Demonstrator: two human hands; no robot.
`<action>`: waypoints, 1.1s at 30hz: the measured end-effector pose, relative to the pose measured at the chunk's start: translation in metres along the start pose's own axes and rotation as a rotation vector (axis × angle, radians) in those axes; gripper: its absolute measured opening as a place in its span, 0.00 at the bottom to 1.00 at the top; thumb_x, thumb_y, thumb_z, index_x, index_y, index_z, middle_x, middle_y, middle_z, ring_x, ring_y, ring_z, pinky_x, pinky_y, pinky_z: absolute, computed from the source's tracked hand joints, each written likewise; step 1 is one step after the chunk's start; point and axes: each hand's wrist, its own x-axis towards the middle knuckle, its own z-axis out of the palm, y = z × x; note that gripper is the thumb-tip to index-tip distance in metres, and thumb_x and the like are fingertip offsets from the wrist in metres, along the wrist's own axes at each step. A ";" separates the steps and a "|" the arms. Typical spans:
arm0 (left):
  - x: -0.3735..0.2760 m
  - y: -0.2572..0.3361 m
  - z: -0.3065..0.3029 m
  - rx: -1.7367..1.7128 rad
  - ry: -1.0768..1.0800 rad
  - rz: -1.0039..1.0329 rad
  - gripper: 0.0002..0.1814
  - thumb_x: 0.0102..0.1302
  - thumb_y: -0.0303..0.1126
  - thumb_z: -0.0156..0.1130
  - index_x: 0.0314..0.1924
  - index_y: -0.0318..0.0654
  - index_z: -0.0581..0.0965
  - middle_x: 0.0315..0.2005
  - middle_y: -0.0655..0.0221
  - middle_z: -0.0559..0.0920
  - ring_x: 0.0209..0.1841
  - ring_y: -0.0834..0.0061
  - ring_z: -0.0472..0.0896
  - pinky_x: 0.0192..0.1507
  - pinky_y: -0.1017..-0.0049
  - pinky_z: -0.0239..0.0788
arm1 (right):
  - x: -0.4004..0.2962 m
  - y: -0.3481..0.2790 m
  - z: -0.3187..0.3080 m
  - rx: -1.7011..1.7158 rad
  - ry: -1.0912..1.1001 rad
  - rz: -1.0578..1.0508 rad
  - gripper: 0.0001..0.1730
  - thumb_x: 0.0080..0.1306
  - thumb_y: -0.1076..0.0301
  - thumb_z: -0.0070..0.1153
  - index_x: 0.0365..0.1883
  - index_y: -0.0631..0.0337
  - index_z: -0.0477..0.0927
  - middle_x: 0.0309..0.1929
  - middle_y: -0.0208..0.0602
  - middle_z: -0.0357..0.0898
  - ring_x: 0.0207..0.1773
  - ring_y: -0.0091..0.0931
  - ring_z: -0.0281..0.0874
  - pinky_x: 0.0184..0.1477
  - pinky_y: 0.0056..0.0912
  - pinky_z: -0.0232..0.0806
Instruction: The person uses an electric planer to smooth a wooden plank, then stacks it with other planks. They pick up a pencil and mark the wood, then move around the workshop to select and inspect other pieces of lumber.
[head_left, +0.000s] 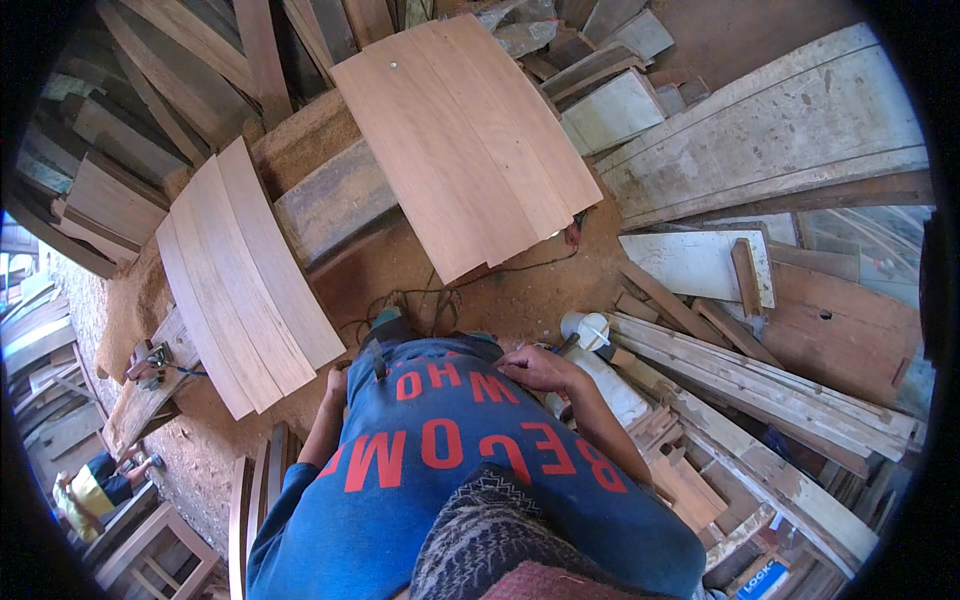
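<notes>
My right hand rests at my right hip, its fingers bent against the hem of my blue shirt. Whether it pinches the cloth is unclear. At my left side hangs my left hand, mostly hidden against the shirt. Before me, several smooth wooden boards lie side by side as a wide panel across a dusty timber beam. A narrower set of boards lies to the left, its near end close to my left hand.
Sawdust and a dark cord lie on the floor. Timber offcuts and a white container crowd my right. Left stand a power tool on a plank and a wooden frame; a person is farther off.
</notes>
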 end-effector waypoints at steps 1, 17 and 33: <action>0.000 0.000 0.001 -0.002 -0.002 -0.001 0.16 0.69 0.30 0.66 0.52 0.27 0.82 0.43 0.58 0.87 0.43 0.69 0.84 0.47 0.70 0.78 | 0.000 0.001 0.000 -0.002 -0.006 0.027 0.21 0.78 0.59 0.49 0.55 0.66 0.83 0.47 0.49 0.87 0.49 0.37 0.85 0.55 0.38 0.74; -0.008 0.007 0.012 -0.034 0.002 -0.001 0.15 0.68 0.31 0.66 0.50 0.29 0.83 0.42 0.61 0.87 0.41 0.70 0.84 0.46 0.71 0.78 | 0.005 0.008 -0.014 -0.020 -0.023 0.109 0.20 0.77 0.53 0.54 0.50 0.63 0.80 0.41 0.39 0.85 0.47 0.27 0.82 0.50 0.34 0.73; -0.013 0.013 0.028 -0.141 0.003 0.008 0.13 0.68 0.31 0.68 0.48 0.30 0.84 0.39 0.64 0.88 0.39 0.72 0.84 0.45 0.72 0.78 | 0.002 -0.011 -0.024 0.126 -0.036 0.093 0.25 0.77 0.58 0.54 0.69 0.55 0.68 0.60 0.48 0.82 0.61 0.32 0.80 0.60 0.38 0.72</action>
